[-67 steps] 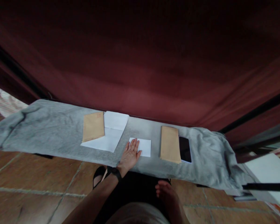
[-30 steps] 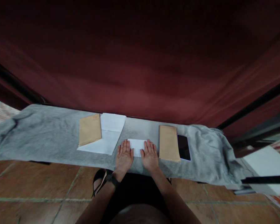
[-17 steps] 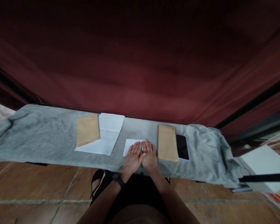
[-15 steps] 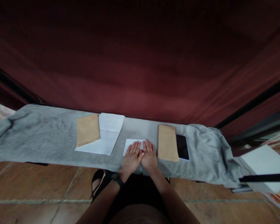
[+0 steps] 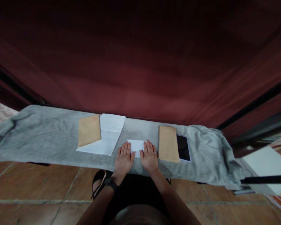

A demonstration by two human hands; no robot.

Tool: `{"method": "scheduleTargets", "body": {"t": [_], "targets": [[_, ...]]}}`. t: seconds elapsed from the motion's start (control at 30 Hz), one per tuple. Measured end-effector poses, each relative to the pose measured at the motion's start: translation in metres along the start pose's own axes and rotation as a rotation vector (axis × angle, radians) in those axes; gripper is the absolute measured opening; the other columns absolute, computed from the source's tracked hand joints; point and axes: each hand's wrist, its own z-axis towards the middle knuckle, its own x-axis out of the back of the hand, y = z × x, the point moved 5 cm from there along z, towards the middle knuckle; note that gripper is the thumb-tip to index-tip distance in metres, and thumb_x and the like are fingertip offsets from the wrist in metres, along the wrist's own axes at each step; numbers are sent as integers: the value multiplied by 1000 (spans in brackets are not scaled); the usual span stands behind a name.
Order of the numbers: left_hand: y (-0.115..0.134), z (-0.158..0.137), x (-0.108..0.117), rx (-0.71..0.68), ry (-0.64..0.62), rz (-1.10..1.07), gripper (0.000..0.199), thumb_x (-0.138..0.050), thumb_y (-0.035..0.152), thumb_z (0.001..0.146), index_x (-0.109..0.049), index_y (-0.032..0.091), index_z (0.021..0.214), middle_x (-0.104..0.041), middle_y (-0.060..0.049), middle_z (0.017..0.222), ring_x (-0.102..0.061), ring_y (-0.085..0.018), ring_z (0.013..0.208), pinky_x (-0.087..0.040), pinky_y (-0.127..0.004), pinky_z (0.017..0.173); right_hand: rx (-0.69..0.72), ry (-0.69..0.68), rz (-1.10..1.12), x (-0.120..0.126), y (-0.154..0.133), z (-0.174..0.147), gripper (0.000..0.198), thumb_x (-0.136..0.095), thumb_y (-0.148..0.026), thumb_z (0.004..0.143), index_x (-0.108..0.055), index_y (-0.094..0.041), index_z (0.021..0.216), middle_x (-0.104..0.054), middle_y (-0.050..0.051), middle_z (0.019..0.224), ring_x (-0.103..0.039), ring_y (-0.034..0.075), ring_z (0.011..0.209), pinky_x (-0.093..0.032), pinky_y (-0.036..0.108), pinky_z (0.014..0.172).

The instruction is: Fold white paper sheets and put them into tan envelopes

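A folded white sheet of paper (image 5: 137, 147) lies flat on the grey cloth in front of me. My left hand (image 5: 125, 157) rests flat over its left end, fingers stretched forward. Over its right end lies my right hand (image 5: 149, 156), also flat with the fingers out. Between the two thumbs the middle of the paper shows; its ends are partly hidden under the hands. A stack of brown envelopes (image 5: 168, 143) sits just right of my right hand. To the left, more brown envelopes (image 5: 89, 130) overlap larger creased white sheets (image 5: 109, 134).
A dark-screened phone (image 5: 183, 148) lies beside the right envelopes. Grey cloth (image 5: 49, 134) covers the narrow table, and a dark red curtain (image 5: 140, 78) hangs along its far edge. A white board-like object (image 5: 269, 165) is at the far right. Tiled floor (image 5: 67, 184) shows below.
My left hand has slid left along the folded paper, away from my right hand, baring the paper's middle. My right hand has stayed nearly in place.
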Motion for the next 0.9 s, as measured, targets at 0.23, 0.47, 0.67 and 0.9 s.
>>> {"method": "scheduleTargets", "body": {"t": [0.23, 0.47, 0.67, 0.9], "targets": [[-2, -1, 2, 22, 4, -2, 60, -30, 36, 99, -37, 8, 151, -41, -17, 154, -36, -28, 145, -26, -50, 119, -4, -5, -3, -1, 0, 0, 54, -41, -36, 101, -42, -11, 149, -38, 15, 156, -36, 28, 143, -24, 46, 118], [-1, -2, 3, 22, 3, 5, 60, -30, 37, 99, -37, 6, 151, -41, -17, 154, -36, -29, 145, -26, -50, 119, -7, -37, -2, -6, 1, 0, 54, -39, -36, 102, -41, -11, 150, -35, 15, 158, -34, 27, 145, -22, 46, 119], [-1, -3, 2, 13, 15, 4, 60, -32, 36, 99, -35, 9, 152, -41, -16, 154, -38, -29, 144, -28, -51, 118, -17, -68, 17, -3, -1, 2, 55, -38, -35, 102, -38, -11, 151, -35, 15, 157, -31, 26, 147, -23, 48, 119], [-3, -3, -1, -2, -13, 35, 60, -31, 35, 98, -36, 8, 152, -37, -16, 156, -34, -28, 146, -26, -50, 119, 185, -52, 87, 3, -31, -23, 50, -38, -35, 103, -43, -16, 149, -40, 8, 156, -37, 21, 144, -26, 41, 120]]}}
